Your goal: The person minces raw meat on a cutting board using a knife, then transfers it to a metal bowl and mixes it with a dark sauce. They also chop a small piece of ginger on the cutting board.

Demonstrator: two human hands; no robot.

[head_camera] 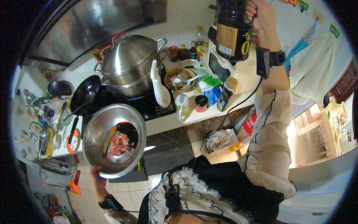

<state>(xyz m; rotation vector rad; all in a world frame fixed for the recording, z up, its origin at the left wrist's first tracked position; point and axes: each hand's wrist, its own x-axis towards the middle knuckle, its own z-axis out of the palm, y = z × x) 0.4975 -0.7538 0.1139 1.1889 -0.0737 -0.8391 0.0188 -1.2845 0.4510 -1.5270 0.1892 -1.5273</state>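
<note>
My left hand (97, 177) grips the near rim of a wide stainless steel bowl (96, 131), tilted towards me. Inside the bowl lie minced raw meat (119, 144), a dark pool of sauce (128, 129) and a wooden spatula (110, 140). High on the right, my right hand (261, 16) holds a large dark sauce bottle (233, 36) by its handle, away from the bowl. The bottle hangs above the countertop near a white microwave-like appliance (237, 67); its top is cut off by the frame's edge.
A lidded steel steamer pot (130, 60) stands on a black induction cooktop (156, 112). A black wok (86, 95) is to its left. On the counter are a brown bowl with a spoon (179, 86), an oil pot (182, 106), a black-lidded jar (201, 103) and a gold-capped bottle (227, 93).
</note>
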